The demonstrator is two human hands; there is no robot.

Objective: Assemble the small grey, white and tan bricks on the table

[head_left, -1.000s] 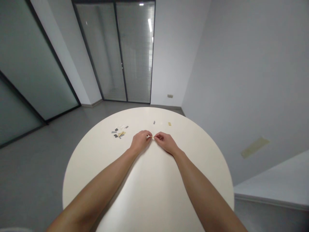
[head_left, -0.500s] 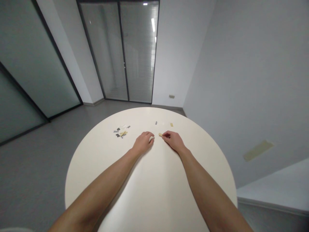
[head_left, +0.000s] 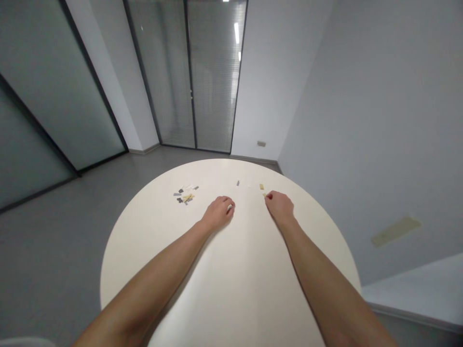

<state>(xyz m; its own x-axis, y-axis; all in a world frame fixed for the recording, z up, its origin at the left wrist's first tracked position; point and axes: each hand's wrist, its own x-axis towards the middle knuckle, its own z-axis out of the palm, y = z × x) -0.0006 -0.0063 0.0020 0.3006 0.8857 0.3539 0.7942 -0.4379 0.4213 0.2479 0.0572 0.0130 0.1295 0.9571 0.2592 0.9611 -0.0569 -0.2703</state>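
My left hand (head_left: 219,212) rests on the round cream table (head_left: 231,279), fingers curled around a small white piece (head_left: 229,207). My right hand (head_left: 279,206) is farther right, fingers pinched on a small tan piece (head_left: 264,195). Just beyond it lies another tan piece (head_left: 261,186) on the table. A small grey piece (head_left: 238,183) lies to the left of that.
A heap of several small grey, white and tan pieces (head_left: 185,196) lies at the table's back left. A grey wall stands close on the right. Glass partitions and a blinded door lie beyond the table. Grey floor surrounds it.
My hands were together, holding joined pieces; they pulled apart. My right hand has moved right and away with the tan piece, my left keeps the white one.
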